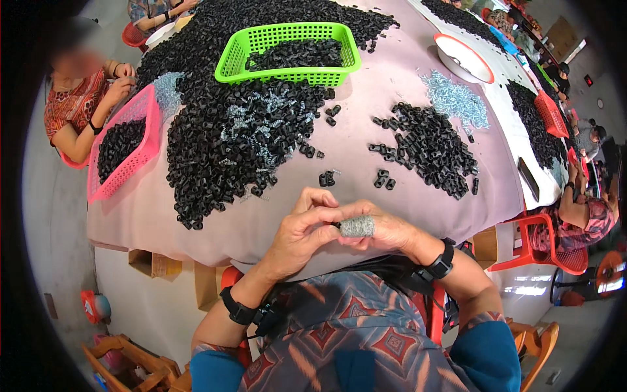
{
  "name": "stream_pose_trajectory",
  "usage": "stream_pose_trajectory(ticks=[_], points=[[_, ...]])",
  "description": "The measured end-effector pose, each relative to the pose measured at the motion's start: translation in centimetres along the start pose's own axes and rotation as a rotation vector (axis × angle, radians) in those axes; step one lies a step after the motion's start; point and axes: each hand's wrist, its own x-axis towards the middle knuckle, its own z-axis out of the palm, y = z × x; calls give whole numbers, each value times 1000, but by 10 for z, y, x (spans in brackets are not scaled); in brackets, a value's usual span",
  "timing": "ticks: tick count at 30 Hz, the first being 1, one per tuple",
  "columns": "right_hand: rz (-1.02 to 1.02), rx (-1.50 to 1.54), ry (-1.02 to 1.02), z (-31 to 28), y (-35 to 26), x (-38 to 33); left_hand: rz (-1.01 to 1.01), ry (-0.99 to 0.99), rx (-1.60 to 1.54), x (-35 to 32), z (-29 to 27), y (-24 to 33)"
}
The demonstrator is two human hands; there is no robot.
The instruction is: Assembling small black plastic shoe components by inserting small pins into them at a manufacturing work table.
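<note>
- Nearest, at the near table edge, the left hand [302, 230] and the right hand [379, 230] meet fingertip to fingertip, both curled nearly closed around a small black part [336, 225] pinched between them; a grey fabric wrap covers one right finger [358, 227].
- My reading is that this is a fitting step: the part is being held and worked between the fingers, perhaps with a spring, though any spring in the grip is too small to make out. The next move would call for a steady pinch and fine finger alignment, as the piece is tiny.
- The part sits right at the fingertips, touching both hands, above the pale table cloth [366, 163].
- Just beyond the hands lie a few loose black parts [326, 178], and to the right a smaller black heap [434, 149].
- Further left spreads the large black pile [215, 140] with silvery springs [258, 124] mixed in.
- At the left edge a pink basket [140, 153] holds more black pieces; another person sits beside it.
- Far, a green basket [287, 52] holds black parts, and a separate spring pile [457, 99] lies far right near a white bowl [465, 59].
</note>
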Motion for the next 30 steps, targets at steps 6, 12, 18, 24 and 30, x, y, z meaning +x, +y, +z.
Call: stream_pose_trajectory(ticks=[6, 12, 18, 24, 30], points=[[-184, 475, -106, 17, 26, 8, 18, -52, -38, 0, 1, -6], [-143, 548, -56, 25, 14, 6, -111, 38, -306, 0, 7, 2], [44, 212, 363, -16, -44, 26, -216, 202, -369, 0, 0, -4], [-159, -183, 458, -50, -178, 59, -248, 177, -358, -1, 3, -3], [-260, -1248, 572, -76, -147, 29, -230, 170, -285, -2, -1, -6]])
